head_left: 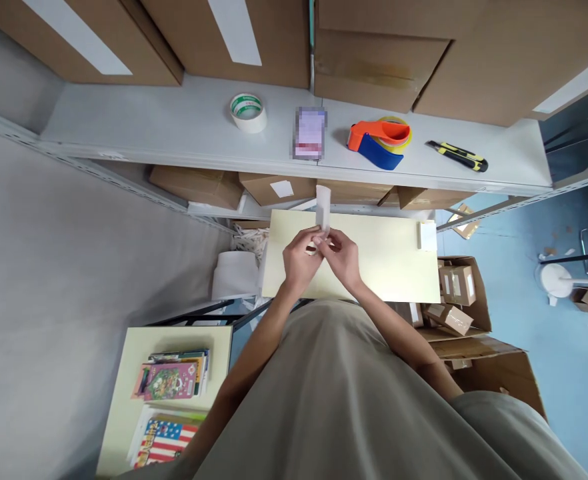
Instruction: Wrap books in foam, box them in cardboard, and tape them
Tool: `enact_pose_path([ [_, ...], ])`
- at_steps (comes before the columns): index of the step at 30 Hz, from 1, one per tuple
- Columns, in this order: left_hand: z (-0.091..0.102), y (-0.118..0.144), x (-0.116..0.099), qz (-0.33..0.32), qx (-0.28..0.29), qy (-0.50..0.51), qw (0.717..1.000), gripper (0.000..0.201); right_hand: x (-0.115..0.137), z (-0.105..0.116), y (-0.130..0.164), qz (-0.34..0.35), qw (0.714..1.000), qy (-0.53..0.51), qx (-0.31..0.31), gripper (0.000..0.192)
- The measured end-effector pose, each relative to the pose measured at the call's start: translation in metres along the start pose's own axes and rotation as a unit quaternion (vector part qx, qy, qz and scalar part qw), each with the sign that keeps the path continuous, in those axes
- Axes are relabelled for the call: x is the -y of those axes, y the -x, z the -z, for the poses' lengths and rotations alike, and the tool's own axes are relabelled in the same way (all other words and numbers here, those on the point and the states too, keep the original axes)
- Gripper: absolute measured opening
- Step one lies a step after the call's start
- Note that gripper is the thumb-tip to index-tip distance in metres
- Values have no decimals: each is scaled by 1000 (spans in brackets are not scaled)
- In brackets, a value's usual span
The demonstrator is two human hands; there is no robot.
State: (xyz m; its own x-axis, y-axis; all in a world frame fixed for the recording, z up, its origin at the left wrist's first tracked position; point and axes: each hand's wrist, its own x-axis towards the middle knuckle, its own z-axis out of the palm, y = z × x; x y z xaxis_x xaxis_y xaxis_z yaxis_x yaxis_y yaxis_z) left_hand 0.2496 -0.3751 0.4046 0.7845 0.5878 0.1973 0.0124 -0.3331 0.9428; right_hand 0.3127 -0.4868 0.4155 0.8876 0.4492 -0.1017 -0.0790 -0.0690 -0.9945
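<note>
One white strip [323,203] takes centre stage, poking up out of the pinch of two hands above the table [374,263]! Left hand [300,259] in from one side, right hand [344,259] from the other, thumbs and forefingers closed together on its near end, the other fingers loosely curled. It's a fingertip grip, no fists here, likely because something so thin and light would crease under more force. The far end runs free towards the shelf [174,127], and pinching low probably leaves that length unhandled. What the strip is made of, one can't tell.

Up on the shelf, tools are spread in a row: tape [250,124], a blurred-out phone [310,133], an orange-and-blue dispenser [369,135], then the knife [458,156] at the right, its handle turned outward. Placed apart near the front edge, each looks easy to grab while the table is left for handwork. A white stack [427,235] sits at the table's right edge, perhaps tucked there to spare elbow room. Books [169,381] lie well off to the left.
</note>
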Motion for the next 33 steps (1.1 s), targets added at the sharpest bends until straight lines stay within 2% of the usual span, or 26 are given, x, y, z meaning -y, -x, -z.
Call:
enact_pose_path([
  [2, 1, 1, -11, 1, 42, 7, 999, 33, 1, 7, -6, -4, 1000, -2, -9, 63],
  [5, 7, 2, -22, 56, 112, 80, 989, 53, -2, 24, -16, -5, 1000, 9, -22, 60],
  [7, 11, 1, -22, 96, 139, 126, 978, 62, -7, 36, -22, -19, 1000, 1, -24, 59],
  [9, 17, -3, -13, 120, 102, 139, 978, 62, -14, 47, -28, -51, 998, -29, -10, 59],
  [12, 27, -16, 11, 158, -11, 137, 978, 66, -26, 58, -36, -105, 990, -87, 34, 58],
  [13, 30, -19, 20, 182, -19, 150, 972, 71, -30, 60, -38, -117, 987, -104, 46, 58],
  [16, 36, -24, 37, 254, 40, 219, 941, 79, -42, 62, -42, -145, 977, -142, 61, 58],
  [18, 37, -23, 40, 273, 65, 240, 929, 80, -48, 61, -42, -160, 972, -160, 66, 57],
  [24, 35, -21, 38, 268, 46, 224, 936, 74, -53, 63, -41, -176, 969, -152, 84, 57],
  [30, 23, -16, 32, 194, -8, 108, 975, 50, -40, 59, -40, -181, 967, -149, 98, 61],
  [33, 8, -3, 24, 195, 34, 128, 972, 51, -38, 46, -34, -175, 974, -108, 93, 55],
])
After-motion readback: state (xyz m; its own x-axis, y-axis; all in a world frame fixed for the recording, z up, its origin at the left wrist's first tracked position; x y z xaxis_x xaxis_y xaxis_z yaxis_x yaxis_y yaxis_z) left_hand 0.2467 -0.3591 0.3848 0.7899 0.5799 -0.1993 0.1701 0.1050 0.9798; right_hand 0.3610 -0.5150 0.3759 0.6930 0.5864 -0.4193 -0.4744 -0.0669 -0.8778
